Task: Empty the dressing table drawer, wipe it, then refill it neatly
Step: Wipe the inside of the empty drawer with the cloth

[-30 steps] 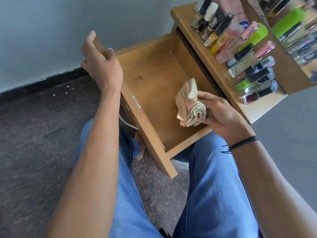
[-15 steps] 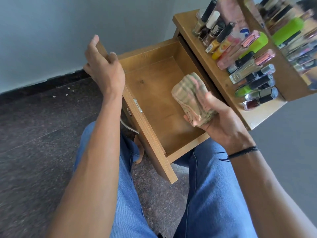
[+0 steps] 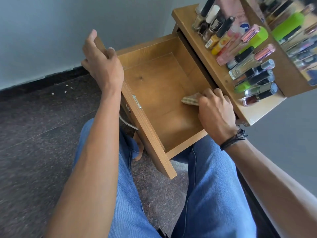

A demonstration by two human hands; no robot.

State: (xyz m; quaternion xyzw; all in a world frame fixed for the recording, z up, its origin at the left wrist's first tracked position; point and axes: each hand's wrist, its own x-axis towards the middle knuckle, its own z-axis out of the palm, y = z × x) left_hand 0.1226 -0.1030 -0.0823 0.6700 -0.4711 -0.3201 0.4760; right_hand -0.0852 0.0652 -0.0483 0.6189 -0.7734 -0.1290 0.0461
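Note:
The wooden drawer [image 3: 159,83] stands pulled out over my lap, with nothing on its floor but a cloth. My left hand [image 3: 103,66] grips the top edge of the drawer front at its far corner. My right hand [image 3: 216,110] is down inside the drawer near the right wall and holds a folded striped cloth [image 3: 191,100] against the drawer floor. Only the cloth's front tip shows past my fingers.
The dressing table top [image 3: 223,78] to the right carries several cosmetic bottles and tubes [image 3: 248,66], laid in a row against a mirror [image 3: 295,28]. A metal handle [image 3: 127,124] hangs on the drawer front. My knees in blue jeans sit under the drawer, above dark stone floor [image 3: 34,134].
My right hand turned over and brought the cloth from above the drawer down onto the drawer floor by the right wall. The left hand kept its grip on the drawer front.

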